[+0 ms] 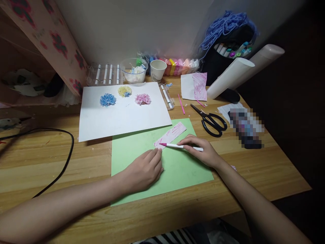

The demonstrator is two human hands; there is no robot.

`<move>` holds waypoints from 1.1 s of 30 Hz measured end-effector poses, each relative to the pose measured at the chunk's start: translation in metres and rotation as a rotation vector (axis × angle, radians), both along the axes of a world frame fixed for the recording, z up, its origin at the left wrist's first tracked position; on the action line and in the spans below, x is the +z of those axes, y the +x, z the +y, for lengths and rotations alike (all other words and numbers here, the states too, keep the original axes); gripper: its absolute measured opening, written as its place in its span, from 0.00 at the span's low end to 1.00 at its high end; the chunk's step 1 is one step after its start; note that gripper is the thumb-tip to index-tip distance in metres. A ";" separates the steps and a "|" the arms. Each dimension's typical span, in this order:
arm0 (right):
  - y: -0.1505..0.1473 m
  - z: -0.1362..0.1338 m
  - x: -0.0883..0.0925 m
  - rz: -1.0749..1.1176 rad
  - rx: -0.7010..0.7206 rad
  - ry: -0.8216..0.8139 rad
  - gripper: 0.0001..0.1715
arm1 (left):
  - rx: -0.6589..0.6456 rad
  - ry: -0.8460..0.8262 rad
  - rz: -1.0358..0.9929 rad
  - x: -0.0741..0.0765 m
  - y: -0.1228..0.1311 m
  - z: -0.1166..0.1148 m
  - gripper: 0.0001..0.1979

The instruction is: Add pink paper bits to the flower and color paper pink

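Observation:
A white marker [175,146] with a pink tip is held in my right hand [200,150]. Its tip touches the lower left part of a paper strip [175,133] streaked with pink lines. My left hand [146,169] lies on a green sheet [132,149], its fingers curled together and pressing at the strip's lower end. Just beyond is a white sheet [124,118] with a blue cluster [108,100], a yellow cluster [125,91] and a pink cluster [142,99] of small bits on it.
Black-handled scissors [212,122] and a half-coloured paper [194,86] lie to the right. A plastic bowl [134,71], a paper cup [157,69] and a marker case [104,74] line the wall. Rolled paper [232,76] leans at the right; a black cable [69,150] curves at the left.

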State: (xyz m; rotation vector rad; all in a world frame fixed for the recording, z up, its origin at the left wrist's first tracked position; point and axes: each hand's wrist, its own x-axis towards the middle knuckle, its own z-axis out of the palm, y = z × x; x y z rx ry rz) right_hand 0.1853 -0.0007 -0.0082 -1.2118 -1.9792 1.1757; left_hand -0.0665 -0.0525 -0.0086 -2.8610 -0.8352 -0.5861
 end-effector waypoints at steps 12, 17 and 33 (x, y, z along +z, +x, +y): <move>0.012 0.003 -0.003 0.003 -0.111 0.005 0.09 | -0.007 -0.049 -0.025 0.000 0.000 0.001 0.11; 0.013 0.002 -0.002 -0.002 -0.022 0.018 0.09 | -0.001 -0.055 -0.019 0.000 0.000 0.001 0.12; 0.020 0.007 0.001 0.005 -0.150 -0.005 0.13 | -0.004 -0.067 -0.004 0.000 -0.001 0.001 0.12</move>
